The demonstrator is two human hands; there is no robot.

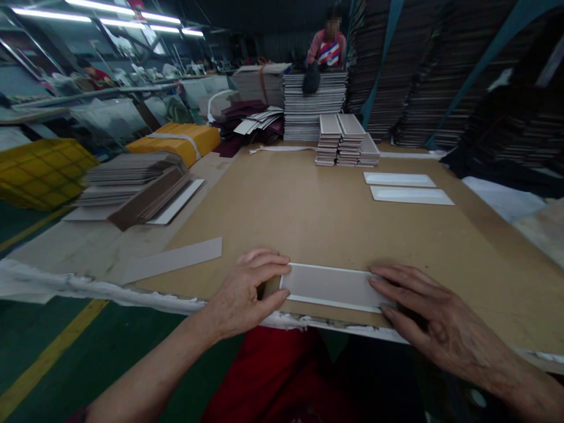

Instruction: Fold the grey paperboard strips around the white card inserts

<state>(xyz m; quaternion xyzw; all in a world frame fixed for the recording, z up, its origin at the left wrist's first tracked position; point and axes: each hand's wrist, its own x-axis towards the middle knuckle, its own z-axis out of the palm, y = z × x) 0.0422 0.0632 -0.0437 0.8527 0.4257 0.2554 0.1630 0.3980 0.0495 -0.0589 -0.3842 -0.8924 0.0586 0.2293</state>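
Observation:
A flat grey rectangular board with a white border (330,286) lies near the front edge of the table, longer side across. My left hand (247,288) grips its left end, fingers on the far corner and thumb on the near corner. At the other end, my right hand (427,311) holds the board the same way, its fingertips covering the right corners. A plain grey strip (176,258) lies to the left of my left hand. Beyond my right hand, two white-edged panels (412,195) lie flat, one behind the other.
Small stacks of bordered boards (341,138) stand at the back of the tan table (282,205). Grey and brown strips (132,185) are piled at left, near a yellow bundle (176,141). A person (328,50) is behind a tall stack of sheets (315,106).

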